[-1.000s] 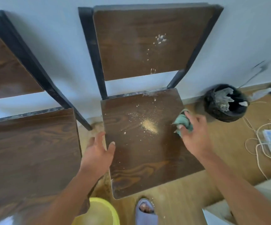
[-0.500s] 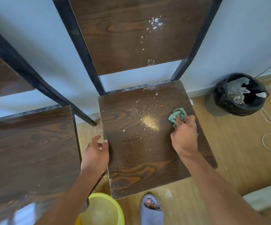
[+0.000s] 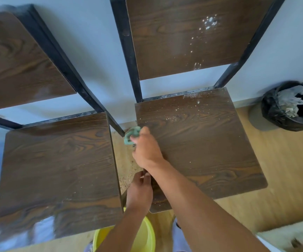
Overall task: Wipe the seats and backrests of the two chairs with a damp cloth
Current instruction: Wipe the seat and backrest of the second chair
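Yellow plastic shows nearest us, a basin on the floor under our forearms, and just above it our left hand has its fingers curled together against the left edge of the right chair's seat. Farther on, our right hand bunches the green cloth in closed fingers at that seat's left edge, beside the left chair's seat. Beyond, white specks dot the right backrest, the left backrest stands alongside it, and a black bin sits by the wall.
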